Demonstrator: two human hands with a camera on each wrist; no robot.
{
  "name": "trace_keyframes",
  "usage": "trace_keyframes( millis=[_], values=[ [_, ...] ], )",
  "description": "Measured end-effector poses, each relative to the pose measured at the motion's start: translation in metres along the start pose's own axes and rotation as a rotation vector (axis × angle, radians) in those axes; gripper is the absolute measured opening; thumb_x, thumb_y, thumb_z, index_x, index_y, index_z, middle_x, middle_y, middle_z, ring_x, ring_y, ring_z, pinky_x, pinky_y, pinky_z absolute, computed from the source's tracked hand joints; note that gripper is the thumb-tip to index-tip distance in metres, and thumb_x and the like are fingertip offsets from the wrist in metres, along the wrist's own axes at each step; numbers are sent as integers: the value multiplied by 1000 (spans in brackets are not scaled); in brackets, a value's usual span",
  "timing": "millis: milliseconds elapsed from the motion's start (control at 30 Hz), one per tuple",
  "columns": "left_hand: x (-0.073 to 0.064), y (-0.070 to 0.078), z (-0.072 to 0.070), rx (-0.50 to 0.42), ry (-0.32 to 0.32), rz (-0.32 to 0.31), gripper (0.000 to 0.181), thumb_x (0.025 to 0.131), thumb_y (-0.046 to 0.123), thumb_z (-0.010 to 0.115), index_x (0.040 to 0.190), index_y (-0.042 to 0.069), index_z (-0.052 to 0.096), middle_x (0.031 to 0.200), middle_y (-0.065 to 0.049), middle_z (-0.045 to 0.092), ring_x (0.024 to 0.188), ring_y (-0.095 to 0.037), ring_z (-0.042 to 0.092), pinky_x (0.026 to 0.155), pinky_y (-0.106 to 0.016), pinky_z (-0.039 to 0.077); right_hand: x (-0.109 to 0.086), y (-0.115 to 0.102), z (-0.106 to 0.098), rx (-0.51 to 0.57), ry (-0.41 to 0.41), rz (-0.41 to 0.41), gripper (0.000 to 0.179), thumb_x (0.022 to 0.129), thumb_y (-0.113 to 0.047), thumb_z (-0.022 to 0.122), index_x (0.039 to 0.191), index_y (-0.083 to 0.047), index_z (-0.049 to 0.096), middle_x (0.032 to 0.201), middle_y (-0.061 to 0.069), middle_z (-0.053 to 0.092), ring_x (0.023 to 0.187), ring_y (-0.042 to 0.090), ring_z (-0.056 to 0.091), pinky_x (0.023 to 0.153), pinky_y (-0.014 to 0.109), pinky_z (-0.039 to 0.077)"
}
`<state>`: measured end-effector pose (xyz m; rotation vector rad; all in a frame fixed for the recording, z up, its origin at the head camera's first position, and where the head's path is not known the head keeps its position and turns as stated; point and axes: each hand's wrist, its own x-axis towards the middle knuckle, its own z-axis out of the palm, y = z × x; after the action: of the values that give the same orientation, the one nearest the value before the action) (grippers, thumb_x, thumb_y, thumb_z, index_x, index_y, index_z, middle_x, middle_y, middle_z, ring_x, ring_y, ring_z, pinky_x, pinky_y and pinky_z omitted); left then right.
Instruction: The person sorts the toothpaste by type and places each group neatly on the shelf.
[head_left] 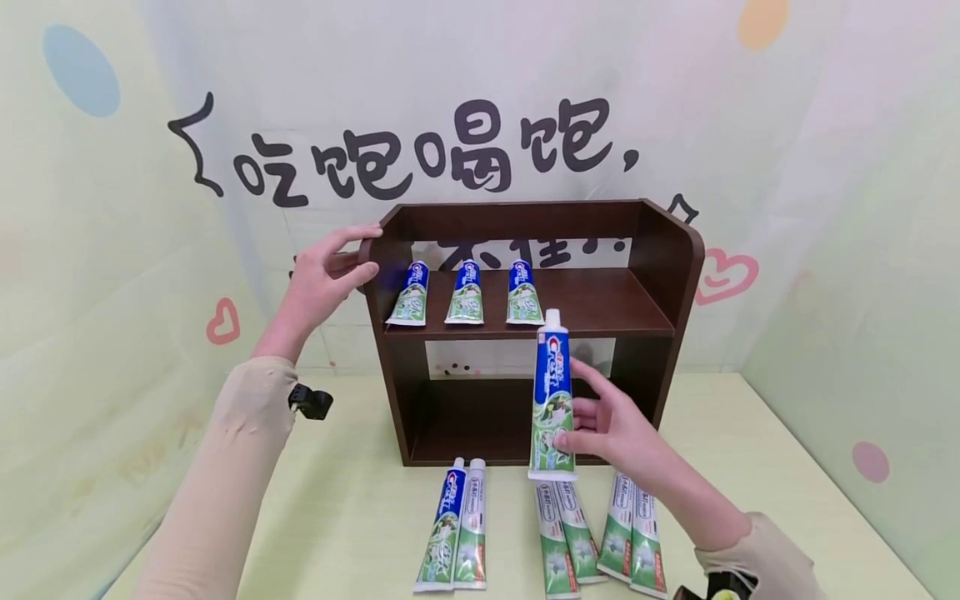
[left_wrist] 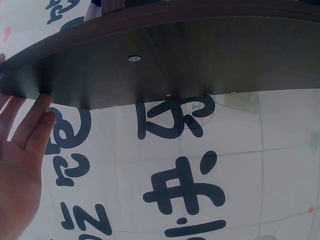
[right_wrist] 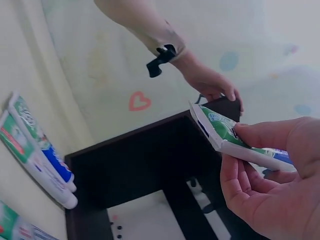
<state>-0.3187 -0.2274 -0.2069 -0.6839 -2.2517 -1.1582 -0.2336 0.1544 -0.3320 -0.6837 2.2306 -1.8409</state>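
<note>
Right hand grips a toothpaste tube by its side, thumb in front, fingers behind; tube is cap up, right of centre, in front of the brown rack. Side grip likely keeps the label facing out, matching three shelved tubes spaced along the upper level. Left hand, left of centre, rests relaxed fingers on the rack's corner, probably steadying it. More tubes lie at bottom of frame, presumably within reach.
</note>
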Motion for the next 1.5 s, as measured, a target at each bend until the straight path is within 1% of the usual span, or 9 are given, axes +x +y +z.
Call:
trace_keyframes(
  millis=[100,200,533,667,800,933,1033,1233,1500],
  values=[
    [-1,3,0,-2,-1,0,42,94,11,63,136,8,58,149,-11,52,123,-43,60,74,-10,52,4,-9,-8,-38,47,-8,90,89,-12,72,159,-21,16,133,25,62,106,25,71,91,31,59],
    [0,2,-1,-2,-1,1,42,95,11,63,137,8,57,149,-11,52,123,-45,59,74,-10,52,10,-17,-15,-82,99,-5,89,89,-12,71,159,-22,17,134,24,61,111,29,70,93,31,58],
    [-1,4,0,-16,-2,2,42,94,8,62,136,5,57,149,-12,52,123,-45,59,76,-9,52,34,-38,-40,-196,204,-28,88,89,-12,72,159,-23,19,132,21,63,114,31,68,99,38,54],
    [-1,5,-1,-12,4,-8,42,94,6,62,136,6,57,149,-11,51,123,-43,60,73,-12,53,47,-46,-50,-208,226,-46,87,90,-12,71,159,-24,19,132,21,63,116,31,67,99,37,55],
    [0,5,-2,-2,13,-8,42,94,7,63,135,7,58,149,-10,52,123,-42,61,68,-15,53,57,-51,-59,-210,245,-50,85,90,-14,70,158,-24,20,133,20,62,120,33,64,102,43,52],
    [0,3,-1,-19,5,5,42,94,7,63,135,6,58,148,-12,52,121,-42,62,76,-11,54,63,-52,-65,-221,260,-35,87,91,-16,70,159,-24,17,135,21,60,123,34,62,109,48,46],
    [-1,2,0,-20,2,11,42,94,7,63,135,5,58,148,-13,52,121,-43,62,82,-9,52,68,-53,-69,-224,271,-33,88,91,-18,71,159,-26,17,136,20,59,123,33,62,108,46,47],
    [-1,1,-1,-14,8,9,42,94,9,63,135,4,58,148,-12,52,121,-43,61,83,-8,52,84,-61,-79,-236,281,-25,88,91,-21,70,159,-30,15,137,18,59,122,30,62,101,38,52],
    [1,-1,0,-39,3,18,42,94,8,64,135,6,58,147,-11,53,121,-43,61,85,-9,52,99,-62,-93,-275,275,8,88,92,-22,69,159,-33,14,144,19,53,130,33,56,106,47,49]
  ],
)
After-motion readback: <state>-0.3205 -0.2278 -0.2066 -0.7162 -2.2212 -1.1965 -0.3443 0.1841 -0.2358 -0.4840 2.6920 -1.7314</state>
